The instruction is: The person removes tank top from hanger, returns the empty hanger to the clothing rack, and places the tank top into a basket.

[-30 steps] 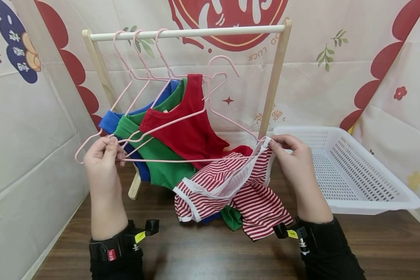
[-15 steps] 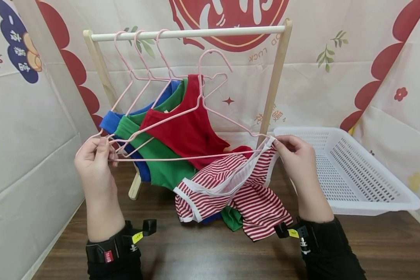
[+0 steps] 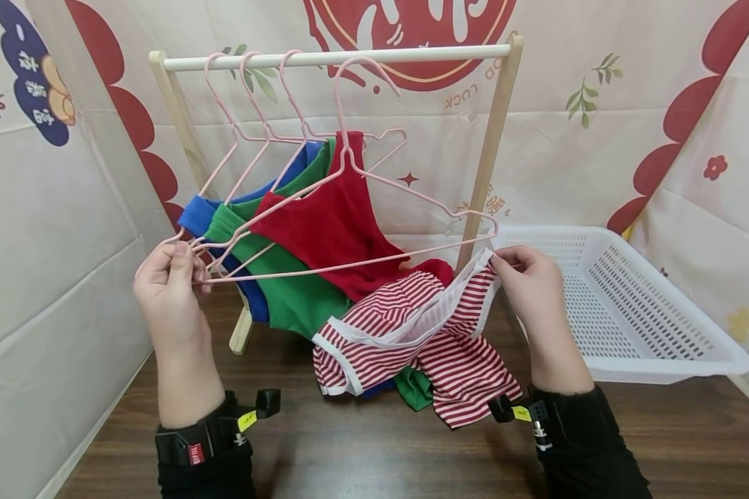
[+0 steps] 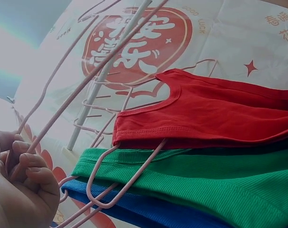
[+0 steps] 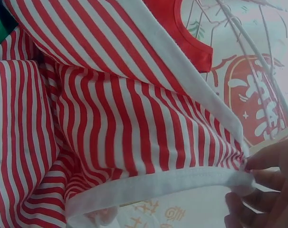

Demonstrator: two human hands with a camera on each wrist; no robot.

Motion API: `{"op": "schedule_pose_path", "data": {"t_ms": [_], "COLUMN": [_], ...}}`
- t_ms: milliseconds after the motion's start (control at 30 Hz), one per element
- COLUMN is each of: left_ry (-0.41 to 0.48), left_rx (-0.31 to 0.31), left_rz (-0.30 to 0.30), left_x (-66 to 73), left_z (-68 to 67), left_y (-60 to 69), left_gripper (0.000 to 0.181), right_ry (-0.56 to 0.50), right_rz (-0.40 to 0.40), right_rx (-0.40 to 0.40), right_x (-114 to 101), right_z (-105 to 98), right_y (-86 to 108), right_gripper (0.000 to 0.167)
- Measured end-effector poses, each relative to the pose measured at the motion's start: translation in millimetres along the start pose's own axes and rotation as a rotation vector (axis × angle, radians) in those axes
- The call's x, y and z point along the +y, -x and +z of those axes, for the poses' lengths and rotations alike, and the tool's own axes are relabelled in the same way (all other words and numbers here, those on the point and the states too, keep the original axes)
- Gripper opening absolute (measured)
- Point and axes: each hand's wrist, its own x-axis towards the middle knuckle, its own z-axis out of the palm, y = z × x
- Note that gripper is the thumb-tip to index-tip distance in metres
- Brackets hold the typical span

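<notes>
My left hand grips one lower corner of a pink wire hanger, also gripped at the left of the left wrist view. The hanger is tilted in front of the rack, its hook raised near the rail and its right end free in the air. My right hand pinches a white-trimmed strap of a red-and-white striped tank top, just below that free end. The rest of the top droops to the table. In the right wrist view the striped top hangs from my fingertips.
Red, green and blue tank tops hang on pink hangers from the wooden rack's white rail. A white perforated basket stands at right. Blue and green cloth lies under the striped top.
The hanger has tilted up and left, its right end coming away from the striped top's strap. My left hand moved slightly left; my right hand shifted slightly right, still pinching the strap.
</notes>
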Motion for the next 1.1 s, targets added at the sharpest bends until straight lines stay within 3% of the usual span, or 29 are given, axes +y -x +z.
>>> {"op": "schedule_pose_path", "data": {"t_ms": [200, 333, 500, 800, 933, 1100], "left_ry": [0.006, 0.007, -0.047, -0.186, -0.208, -0.366], "left_rx": [0.009, 0.020, 0.033, 0.037, -0.008, -0.056], "left_rz": [0.006, 0.002, 0.003, -0.049, -0.010, 0.058], "left_x": [-1.7, -3.1, -4.0, -6.8, -8.7, -10.2], "left_z": [2.5, 3.4, 5.1, 12.7, 14.1, 20.6], "left_y": [-0.7, -1.0, -0.3, 4.2, 5.7, 11.0], "left_gripper": [0.027, 0.026, 0.027, 0.019, 0.016, 0.015], "right_ry": [0.056, 0.062, 0.058, 0.042, 0.037, 0.027], "right_rz": [0.017, 0.028, 0.022, -0.026, -0.049, -0.077], "right_rx": [-0.148, -0.196, -0.191, -0.163, -0.159, -0.163], "right_x": [1, 0, -6, -17, -18, -18], "right_z": [0, -1, -4, -10, -11, -11], "right_y": [-0.5, 0.2, 3.6, 10.4, 11.3, 12.2], "right_gripper": [0.035, 0.038, 0.042, 0.045, 0.045, 0.044]}}
